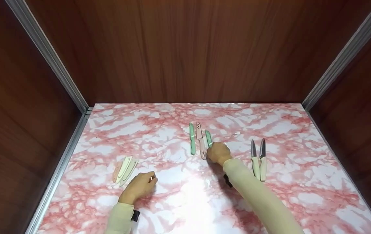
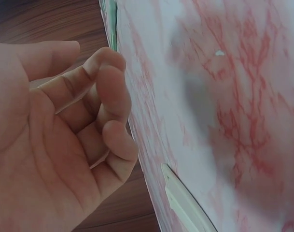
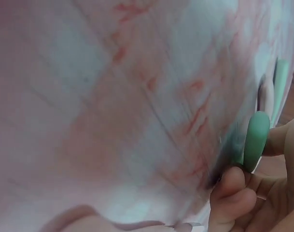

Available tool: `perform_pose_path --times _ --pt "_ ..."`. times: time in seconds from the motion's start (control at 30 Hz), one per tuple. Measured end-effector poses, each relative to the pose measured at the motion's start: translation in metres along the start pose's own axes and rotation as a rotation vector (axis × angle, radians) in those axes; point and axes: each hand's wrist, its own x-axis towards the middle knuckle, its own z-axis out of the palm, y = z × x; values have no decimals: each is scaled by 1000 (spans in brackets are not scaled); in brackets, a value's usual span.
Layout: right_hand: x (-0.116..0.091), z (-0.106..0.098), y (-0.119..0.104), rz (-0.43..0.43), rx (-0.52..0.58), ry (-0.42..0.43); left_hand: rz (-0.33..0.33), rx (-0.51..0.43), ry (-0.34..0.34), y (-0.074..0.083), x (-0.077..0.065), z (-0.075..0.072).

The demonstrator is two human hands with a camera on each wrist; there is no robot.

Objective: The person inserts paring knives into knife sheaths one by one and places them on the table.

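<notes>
Pink-and-white marbled desk [image 1: 169, 139], walled by dark brown wood-grain panels [image 1: 185, 52] with grey metal rails [image 1: 47, 58]. Near its middle, the right grip [image 1: 218, 152] grasps a short green knife [image 1: 208, 138]; left grip [image 1: 141, 186] relaxed.

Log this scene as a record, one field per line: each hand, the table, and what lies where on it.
Left hand: holds nothing; fingers loosely curled
Right hand: fingers grip a partly hidden green knife by its handle
Table: red-and-white marbled
Middle: second green knife, pink knife between the green ones
Right side: two cream-handled knives, dark blades
Left side: pinkish cover, two pale covers
</notes>
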Motion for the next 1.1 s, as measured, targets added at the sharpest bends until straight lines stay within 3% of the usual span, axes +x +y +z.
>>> perform_pose_path --times 0.27,0.57,0.73,0.9,1.1 --pt "5 0 -5 5 -110 5 -7 -3 6 -1 -1 -2" --pt "1 -5 -4 10 -95 -9 -33 2 68 -7 4 -8" --pt "-10 -10 0 -22 -95 11 -83 -4 110 -14 6 -12" --pt "-26 -14 6 -77 -99 60 -159 72 164 -24 7 -19" --pt "-48 -17 16 -145 -103 110 -229 151 166 -39 7 -28"
